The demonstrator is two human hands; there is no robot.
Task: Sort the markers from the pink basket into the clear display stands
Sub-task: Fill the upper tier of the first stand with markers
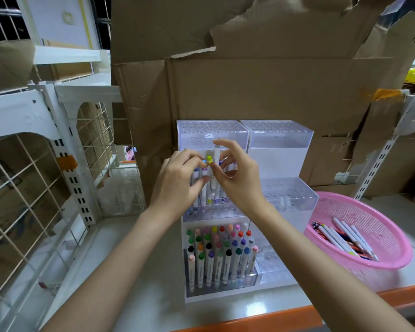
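Step in hand: loading the middle tier of the left display stand (211, 133). Both hands are up in front of it, well above the worktop (141, 271).

Left hand (177, 178) – its fingers (192, 156) are curled round a bundle of markers (207, 188), with the thumb pressed across the barrels. The bundle hangs roughly upright just over the middle tier. We cannot tell whether its lower ends touch the holes.

Right hand (237, 173) – thumb and forefinger hold a narrow pinch on a single white marker (217, 150), drawn up out of the bundle beside a yellow-green cap (209, 160). The other fingers are loosely spread and hold nothing.

Stock:
- The bottom tier of the left stand is packed with capped markers (221, 255).
- We see nothing standing in the right display stand (280, 137), though glare on the clear plastic hides some of it.
- The pink basket (404, 248), on the worktop to the right, holds a loose heap of markers (347, 238).

By our reckoning the task is roughly midway.

Next move, as we judge it: free the single marker from the bundle, turn it tip-down and seat it in an open hole of the middle tier. That needs care, because the holes are close-set and hard to see through the plastic, and the left hand's grip must not slacken while the right hand pulls.
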